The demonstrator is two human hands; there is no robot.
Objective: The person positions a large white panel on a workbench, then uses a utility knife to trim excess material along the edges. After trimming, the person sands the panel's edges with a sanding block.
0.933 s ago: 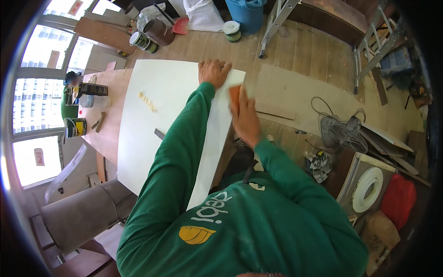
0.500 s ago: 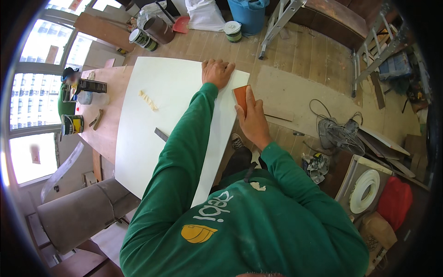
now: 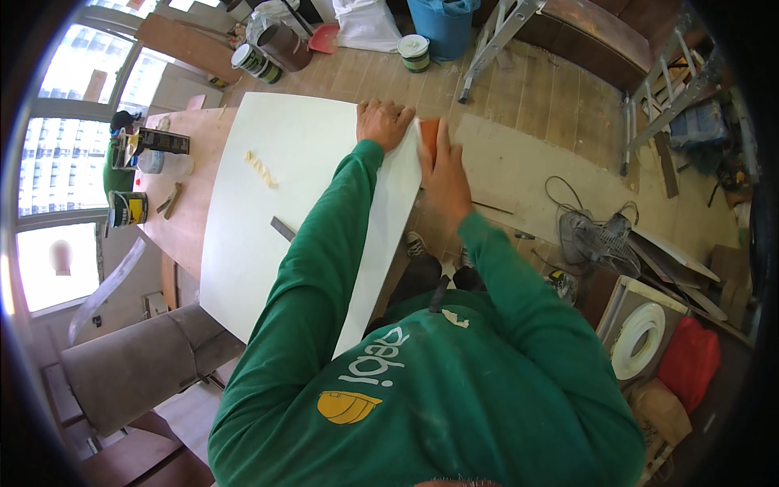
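Observation:
A large white panel [image 3: 268, 195] lies on a wooden worktop. My left hand [image 3: 385, 123] presses on its far right part, with the fingers bent over the far edge. In my right hand [image 3: 446, 178], smeared by motion, is an orange sanding block [image 3: 430, 138]. The block stands against the panel's right edge, near the far corner. On the panel lie a dark flat strip [image 3: 282, 229], partly under my left sleeve, and a curled pale strip [image 3: 261, 170].
The wooden worktop [image 3: 180, 219] bears a paint tin [image 3: 128, 209], bottles and a clamp-like tool [image 3: 172, 200]. A person [image 3: 118, 174] in green is beyond it. A ladder [image 3: 495, 49], a blue bin [image 3: 442, 28] and a fan [image 3: 604, 243] stand on the floor.
My right hand and the sanding block have moved away from me along the panel's right edge. My left hand stays at the far edge.

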